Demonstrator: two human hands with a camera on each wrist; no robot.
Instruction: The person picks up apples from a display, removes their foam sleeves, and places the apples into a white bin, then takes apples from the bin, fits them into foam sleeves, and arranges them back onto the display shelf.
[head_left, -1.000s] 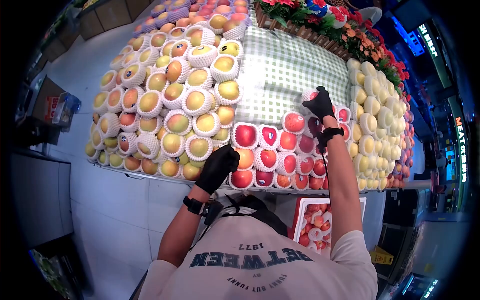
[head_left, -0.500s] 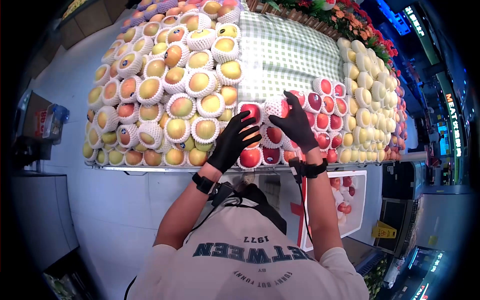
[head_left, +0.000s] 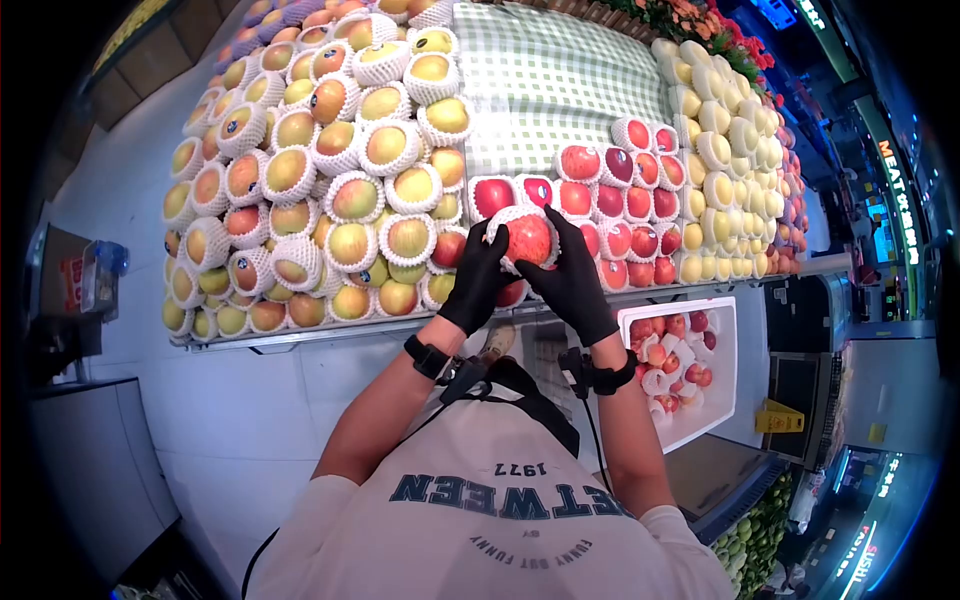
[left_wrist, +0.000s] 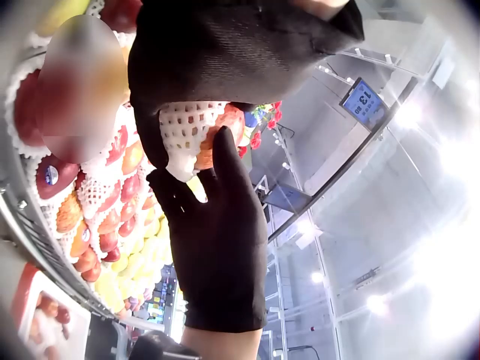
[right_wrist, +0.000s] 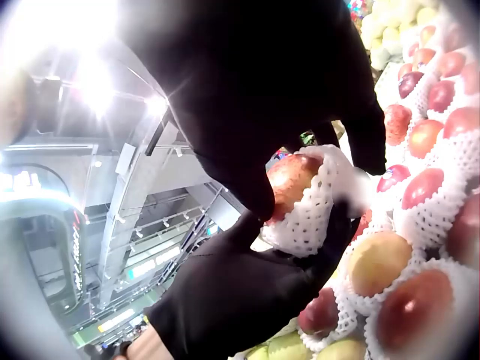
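Note:
A red apple [head_left: 529,241] in a white foam net sleeve is held between both black-gloved hands, above the near edge of the display. My left hand [head_left: 477,281] grips its left side, and my right hand [head_left: 574,287] curls round the right side with the thumb at the front. In the left wrist view the foam net [left_wrist: 184,131] covers part of the fruit, and the right hand [left_wrist: 221,247] reaches up to it from below. The right wrist view shows the apple's bare skin [right_wrist: 292,180] facing the right thumb. Rows of netted red apples [head_left: 610,200] lie just beyond the hands.
Yellow-red netted fruit [head_left: 350,195] is piled on the left, pale yellow netted fruit [head_left: 720,190] on the right. A green checked cloth [head_left: 560,80] covers the back middle. Below the display's metal edge [head_left: 400,325], a white foam box [head_left: 725,390] holds more apples.
My right hand has come back from the far right rows towards my body with the apple. My left hand has risen from the near edge and now grips it too.

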